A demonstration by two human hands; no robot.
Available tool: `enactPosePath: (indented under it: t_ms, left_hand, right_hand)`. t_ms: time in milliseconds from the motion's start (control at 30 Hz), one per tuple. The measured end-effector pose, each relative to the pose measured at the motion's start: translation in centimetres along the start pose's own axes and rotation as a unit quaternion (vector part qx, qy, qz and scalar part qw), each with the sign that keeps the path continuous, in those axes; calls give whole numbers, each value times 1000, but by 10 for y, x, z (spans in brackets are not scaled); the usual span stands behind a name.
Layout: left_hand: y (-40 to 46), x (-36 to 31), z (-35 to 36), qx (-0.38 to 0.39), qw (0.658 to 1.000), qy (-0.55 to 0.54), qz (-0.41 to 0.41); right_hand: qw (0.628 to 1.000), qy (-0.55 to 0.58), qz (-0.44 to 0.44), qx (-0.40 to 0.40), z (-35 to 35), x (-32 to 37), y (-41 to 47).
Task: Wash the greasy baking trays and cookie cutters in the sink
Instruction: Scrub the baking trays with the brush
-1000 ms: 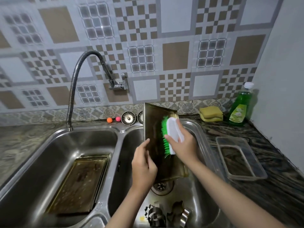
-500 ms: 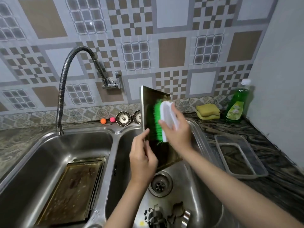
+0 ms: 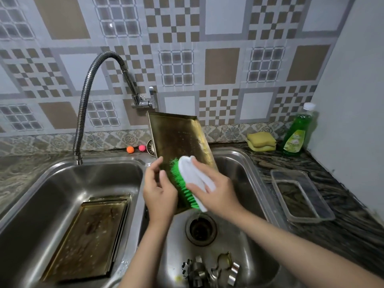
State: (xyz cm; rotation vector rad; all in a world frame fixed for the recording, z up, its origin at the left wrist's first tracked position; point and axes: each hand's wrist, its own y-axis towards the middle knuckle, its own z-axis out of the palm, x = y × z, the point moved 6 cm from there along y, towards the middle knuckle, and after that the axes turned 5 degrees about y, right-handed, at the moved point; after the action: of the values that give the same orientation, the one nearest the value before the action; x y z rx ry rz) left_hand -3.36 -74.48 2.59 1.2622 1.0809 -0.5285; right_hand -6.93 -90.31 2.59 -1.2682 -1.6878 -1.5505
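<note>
Tray [image 3: 178,138] in my left hand [image 3: 160,192]: dull brass-toned metal, greasy, speckled. Brush [image 3: 193,179]: smooth white plastic back, green plastic bristles. Sink [image 3: 62,183]: brushed steel, wet sheen. Far wall tiles [image 3: 222,65] glossy. Surface [image 3: 353,235] at right: polished veined stone.

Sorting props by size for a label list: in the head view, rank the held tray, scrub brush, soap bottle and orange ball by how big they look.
1. Held tray
2. Scrub brush, though nearness to the camera may flatter it
3. Soap bottle
4. Orange ball

Both hands raised, forearms angled inward: left hand [image 3: 159,189] pinching, right hand [image 3: 216,191] curled in a grip.
</note>
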Motion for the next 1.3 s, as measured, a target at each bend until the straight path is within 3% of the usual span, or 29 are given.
enactPosePath:
  t_ms: [67, 133, 200, 367, 433, 567, 633, 733, 800, 900, 967, 1100, 1300]
  left_hand:
    - [-1, -2, -6, 16, 1000, -7, 9]
    - [-17, -5, 1, 57, 998, -9, 18]
    - [-33, -7, 11, 86, 996, -23, 16]
    - [-18, 5, 2, 57, 997, -40, -20]
    - [-15, 5, -7, 58, 997, -42, -18]
    - [-39, -12, 4, 116, 992, -42, 4]
    - [-41, -11, 7, 113, 993, -39, -2]
    - [-34, 1, 0, 99, 995, -24, -17]
    - [-36, 3, -8, 99, 995, -24, -22]
    - [-47, -6, -5, 116, 993, -25, -22]
    - [-50, -9, -1, 112, 993, -38, -27]
    - [-34, 2, -7, 53, 994, -63, -74]
    - [-18, 18, -26, 3, 989, -40, -142]
  right_hand:
    - [999, -17, 29, -27, -17, -8, 16]
    - [989, -71, 78, -102, -38, -10, 45]
    - [983, -91, 75, -140, -39, 4, 61]
    - [998, -49, 15, 23, 9, 24, 20]
    - [997, -67, 32, -4, -9, 11, 29]
    - [977, -122, 101, -143, -47, 4, 66]
    - [988, -85, 60, -117, -26, 23, 59]
    - [998, -67, 2, -8, 4, 31, 28]
    - [996, -84, 27, -31, -13, 15, 31]
    - [979, -120, 103, -129, -43, -3, 44]
    - [985, -80, 81, -130, -30, 6, 33]
    - [999, -11, 35, -1, 10, 22, -12]
    - [984, 103, 132, -64, -54, 37, 2]
